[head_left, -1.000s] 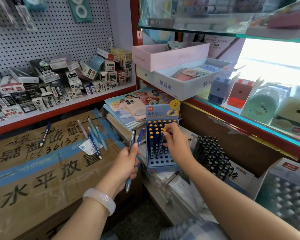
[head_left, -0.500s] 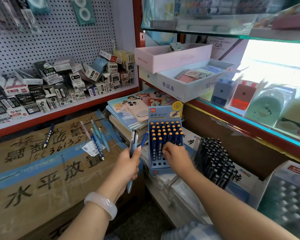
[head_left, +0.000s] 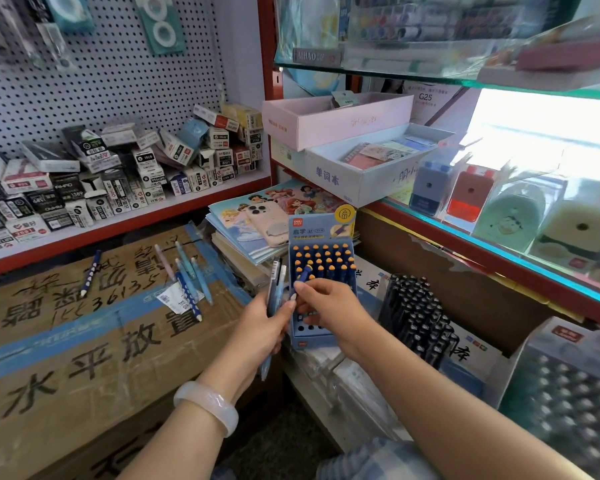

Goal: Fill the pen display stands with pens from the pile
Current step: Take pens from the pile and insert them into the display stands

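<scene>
A blue pen display stand (head_left: 321, 268) leans on stacked packs, its upper rows filled with dark blue pens with orange tips and its lowest holes bare. My left hand (head_left: 262, 329) grips a small bunch of pens (head_left: 275, 289) upright just left of the stand. My right hand (head_left: 329, 308) is in front of the stand's lower rows and pinches one blue orange-tipped pen (head_left: 302, 277) at the bunch. A pile of loose pens (head_left: 187, 275) lies on the cardboard box (head_left: 94, 341) to the left, with one more pen (head_left: 90, 272) apart from it.
Picture books with a phone (head_left: 267, 220) on top lie behind the stand. A box of black pens (head_left: 418, 317) stands to its right, another pen tray (head_left: 568, 400) at far right. Small boxes crowd the left shelf (head_left: 118, 220); sharpeners sit on the glass shelf (head_left: 499, 251).
My right hand left the stand's lower holes and came left to the bunch in my left hand, where it now pinches a pen. My left hand stayed almost still.
</scene>
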